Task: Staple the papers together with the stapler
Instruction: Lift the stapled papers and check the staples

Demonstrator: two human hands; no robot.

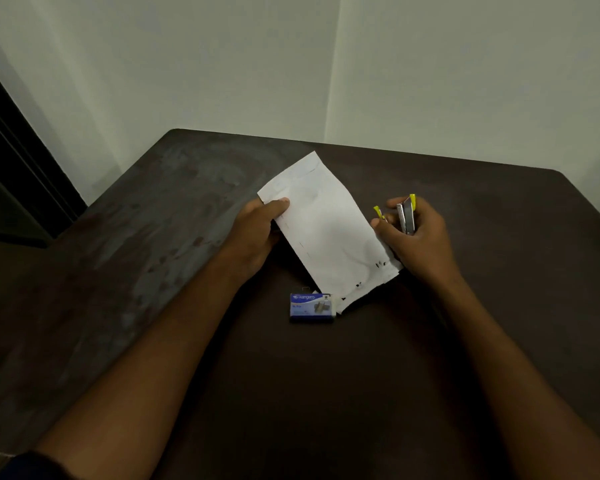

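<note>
Hands first: both forearms come in from the bottom edge, and each hand is busy. Left hand is pinching the papers at their far-left corner, thumb on top and the rest of the fingers tucked underneath. Right hand has its fingers curled round the stapler, so that one's clamped too.

Closest thing on the table is a little blue staple box, lying flat just beside the near corner of the papers. Can't tell if they actually touch.

Next up, the papers themselves: a white stack turned diagonally between the two hands, near end by the box, far end pointing toward the back of the table. There are a few small dark marks along the near edge. The near-right corner slips under the heel of the right hand.

Stapler is a silver one with yellow bits, standing roughly on end in the right hand's grip, just off the papers' right edge. It looks splayed open, with one yellow tip poking toward the paper, but it's too small to be sure.

Past that is the dark tabletop's back edge, then a pale wall with a corner in it.
</note>
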